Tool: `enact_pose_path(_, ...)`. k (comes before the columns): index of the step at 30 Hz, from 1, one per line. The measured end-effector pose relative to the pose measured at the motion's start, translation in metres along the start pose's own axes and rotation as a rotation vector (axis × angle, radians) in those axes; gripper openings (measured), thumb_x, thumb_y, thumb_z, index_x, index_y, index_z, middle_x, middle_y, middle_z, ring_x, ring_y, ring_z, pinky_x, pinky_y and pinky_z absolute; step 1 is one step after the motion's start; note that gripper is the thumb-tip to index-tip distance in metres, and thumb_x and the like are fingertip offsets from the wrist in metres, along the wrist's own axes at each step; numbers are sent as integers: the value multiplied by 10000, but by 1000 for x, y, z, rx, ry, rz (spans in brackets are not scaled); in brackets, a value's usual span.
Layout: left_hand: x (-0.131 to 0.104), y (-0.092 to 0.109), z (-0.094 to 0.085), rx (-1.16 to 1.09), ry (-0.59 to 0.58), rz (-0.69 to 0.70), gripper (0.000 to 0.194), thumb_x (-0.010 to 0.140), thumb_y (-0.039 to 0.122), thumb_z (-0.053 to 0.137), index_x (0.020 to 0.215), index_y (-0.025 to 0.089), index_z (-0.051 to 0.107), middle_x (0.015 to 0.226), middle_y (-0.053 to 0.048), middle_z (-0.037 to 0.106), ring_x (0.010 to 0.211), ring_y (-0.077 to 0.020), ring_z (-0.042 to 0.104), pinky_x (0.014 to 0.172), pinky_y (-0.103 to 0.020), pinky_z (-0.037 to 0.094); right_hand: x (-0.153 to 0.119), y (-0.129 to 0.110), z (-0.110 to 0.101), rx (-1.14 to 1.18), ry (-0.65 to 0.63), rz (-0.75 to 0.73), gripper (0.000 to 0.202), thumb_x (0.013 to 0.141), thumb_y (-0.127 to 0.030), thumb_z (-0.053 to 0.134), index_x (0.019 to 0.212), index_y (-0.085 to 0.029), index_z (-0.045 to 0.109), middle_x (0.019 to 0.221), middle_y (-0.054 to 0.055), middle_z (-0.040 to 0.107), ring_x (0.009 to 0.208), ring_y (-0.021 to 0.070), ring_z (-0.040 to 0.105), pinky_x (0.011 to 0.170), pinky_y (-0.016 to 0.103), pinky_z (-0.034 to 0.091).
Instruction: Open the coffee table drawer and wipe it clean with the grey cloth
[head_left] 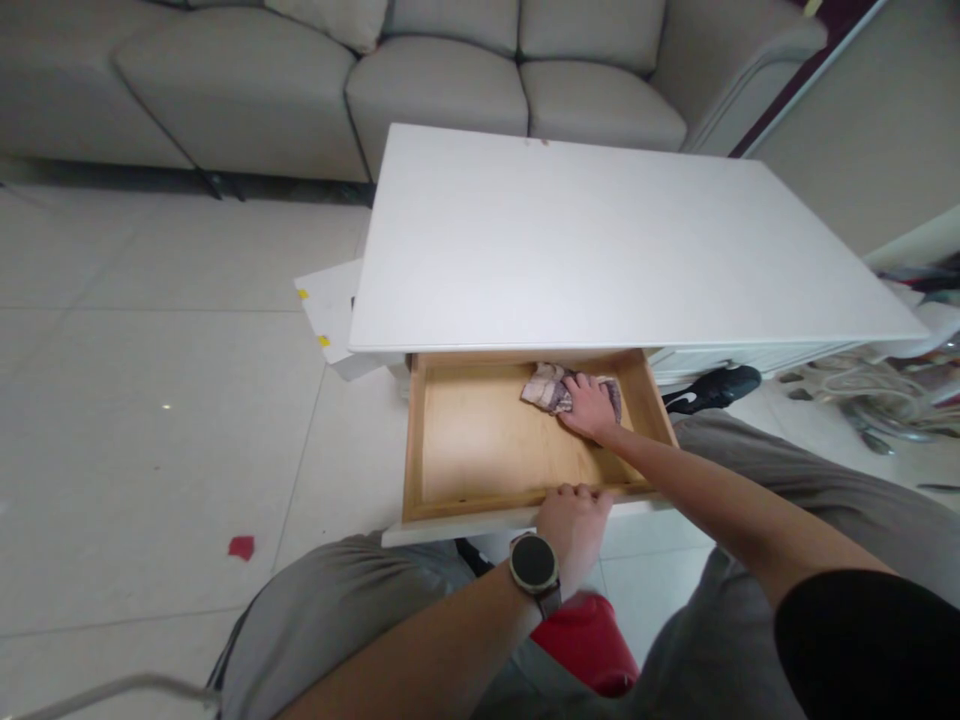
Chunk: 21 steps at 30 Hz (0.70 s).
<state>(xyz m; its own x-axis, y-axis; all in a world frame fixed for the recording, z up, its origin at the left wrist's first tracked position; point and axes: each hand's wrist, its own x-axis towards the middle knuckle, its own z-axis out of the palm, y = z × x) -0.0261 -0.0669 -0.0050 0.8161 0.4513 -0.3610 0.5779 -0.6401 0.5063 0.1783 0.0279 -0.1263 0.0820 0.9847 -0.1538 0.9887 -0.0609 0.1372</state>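
A pulled-out wooden drawer [472,440] with a white front juts from the white coffee table [600,250]. Inside it, toward the back right, my right hand [589,408] presses a crumpled patterned cloth [546,388] against the drawer bottom, fingers curled over it. My left hand [574,528], with a watch on its wrist, has its fingers hooked over the top edge of the drawer front. The thumb of that hand is hidden.
A grey sofa [435,90] stands behind the table. A white panel with yellow marks [326,315] sticks out at the table's left. A red scrap [241,547] lies on the tiles, a red object [589,645] between my legs. Cables [877,390] are heaped at right.
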Motion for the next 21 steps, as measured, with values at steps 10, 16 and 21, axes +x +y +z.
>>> enact_pose_path(10, 3, 2, -1, 4, 6, -6, 348, 971, 117, 397, 1255, 171, 592, 1120, -143, 694, 1027, -260, 671, 824, -383, 543, 21, -37, -15, 77, -86, -41, 583, 862, -535, 598, 1325, -185, 538, 1279, 189, 569, 1143, 361, 538, 967, 456, 422)
enact_pose_path(16, 5, 5, 6, -15, 53, -41, 336, 942, 81, 419, 1160, 153, 664, 1072, -140, 715, 1001, -269, 676, 803, -379, 517, 44, -92, -24, 272, -95, -86, 582, 850, -510, 613, 1341, -205, 552, 1284, 189, 617, 1136, 365, 604, 947, 467, 482)
enact_pose_path(21, 8, 7, 18, -62, 116, -114, 313, 905, 55, 464, 1024, 126, 745, 992, -143, 750, 965, -269, 690, 798, -367, 515, 76, -145, -27, 825, -137, 13, 526, 926, -443, 521, 1395, -205, 531, 1253, 115, 698, 1140, 299, 651, 988, 428, 503)
